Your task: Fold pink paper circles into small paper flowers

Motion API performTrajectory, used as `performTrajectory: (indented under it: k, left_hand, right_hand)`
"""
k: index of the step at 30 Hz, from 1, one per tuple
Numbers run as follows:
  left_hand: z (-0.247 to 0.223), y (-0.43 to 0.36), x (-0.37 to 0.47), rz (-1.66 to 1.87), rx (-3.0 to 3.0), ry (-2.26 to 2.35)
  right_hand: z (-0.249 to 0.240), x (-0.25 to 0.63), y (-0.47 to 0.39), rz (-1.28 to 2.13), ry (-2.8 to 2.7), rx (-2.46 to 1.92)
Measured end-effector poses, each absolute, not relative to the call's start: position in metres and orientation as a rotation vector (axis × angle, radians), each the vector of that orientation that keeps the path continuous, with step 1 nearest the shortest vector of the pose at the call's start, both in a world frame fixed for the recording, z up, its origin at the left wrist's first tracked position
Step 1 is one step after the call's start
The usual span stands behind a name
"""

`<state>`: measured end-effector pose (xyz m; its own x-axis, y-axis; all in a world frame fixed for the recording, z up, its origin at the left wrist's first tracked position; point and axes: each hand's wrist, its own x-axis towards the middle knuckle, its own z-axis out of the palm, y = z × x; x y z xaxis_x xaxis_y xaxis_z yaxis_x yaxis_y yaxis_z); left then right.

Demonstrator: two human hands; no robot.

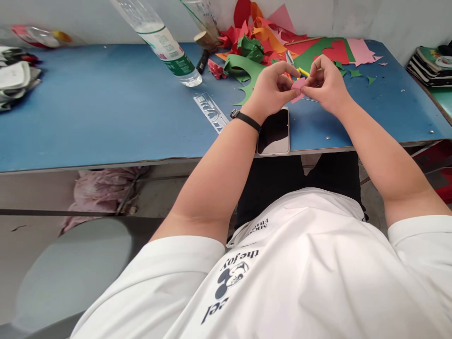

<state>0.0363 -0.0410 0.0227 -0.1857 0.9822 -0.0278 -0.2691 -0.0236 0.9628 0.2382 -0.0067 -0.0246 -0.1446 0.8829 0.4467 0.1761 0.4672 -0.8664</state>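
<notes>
A small piece of pink paper (298, 84) is pinched between my two hands above the blue table. My left hand (271, 87) holds its left side with thumb and fingers, a black band around the wrist. Gripping the right side is my right hand (326, 87), thumb against the paper. Just behind the hands lie scissors (289, 58) and something yellow (302, 72), both partly covered. A phone (274, 133) with a dark screen lies below my left hand, near the table's front edge.
A tilted-looking plastic bottle (165, 49) and a clear stencil ruler (212, 113) are to the left. Red, orange, pink and green paper scraps (261, 37) pile up at the back. Stacked books (429, 66) sit at far right; a grey stool (76, 273) is at lower left.
</notes>
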Motion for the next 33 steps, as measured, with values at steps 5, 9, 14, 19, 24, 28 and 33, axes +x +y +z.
performTrajectory:
  k: [5,9,14,19,24,28,33]
  left_hand:
    - [0.017,-0.051,0.040,1.423,0.973,1.129]
    - [0.007,-0.033,0.032,1.088,1.523,1.009]
    - [0.000,-0.017,0.023,1.130,1.573,0.980]
    - [-0.008,-0.011,0.019,1.094,1.782,0.805]
    - [-0.013,-0.006,0.020,1.156,1.793,0.838]
    - [-0.012,0.002,0.017,1.265,1.780,0.989]
    - [-0.011,0.017,0.007,1.550,1.555,1.231]
  right_hand:
    - [-0.030,0.234,0.002,0.803,-1.562,-0.828]
    - [-0.017,0.234,-0.007,0.809,-1.543,-0.928]
    - [-0.002,0.234,-0.027,0.916,-1.561,-0.941]
    - [0.002,0.241,-0.028,0.949,-1.675,-0.963]
    - [0.005,0.240,-0.022,0.920,-1.638,-1.081]
    - [-0.001,0.228,-0.027,0.924,-1.534,-1.224]
    - [-0.008,0.218,-0.035,1.252,-1.533,-1.285]
